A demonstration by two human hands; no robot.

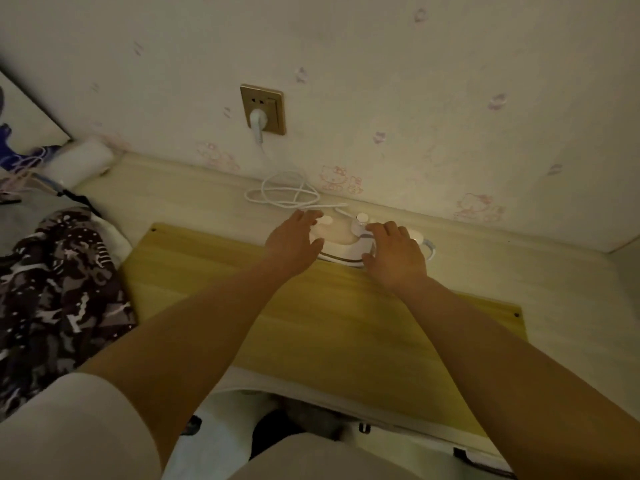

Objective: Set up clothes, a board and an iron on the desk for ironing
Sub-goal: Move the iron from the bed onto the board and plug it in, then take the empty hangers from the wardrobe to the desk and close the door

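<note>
With both hands reaching to the far edge of the board (322,317), the step in hand appears to be positioning the small white travel iron (341,237), which sits at the board's far edge, close to the wall, between the two hands. The left hand (294,240) hovers at the iron's left side with fingers spread and relaxed, gripping nothing; the right hand (394,252) lies at the iron's right side with fingers extended and loosely bent, and no closed grasp is visible, though whether either palm touches the housing cannot be determined. To complete the step well, grasp the iron by its handle rather than its base, keep the soleplate flat or parked away from fabric, and route the white cord (287,195), which lies coiled on the desk (554,271) behind the iron, so that it does not cross the ironing area. The plug (257,121) is already seated in the brass-coloured wall socket (263,109), so treat the soleplate as possibly hot. The camouflage-patterned garment (59,299) lies on the left, just beside the board and not yet spread on it. The iron's handle and controls are largely hidden behind the hands, its power state cannot be read, dim lighting blurs detail, and the board's near edge is covered by the forearms.
</note>
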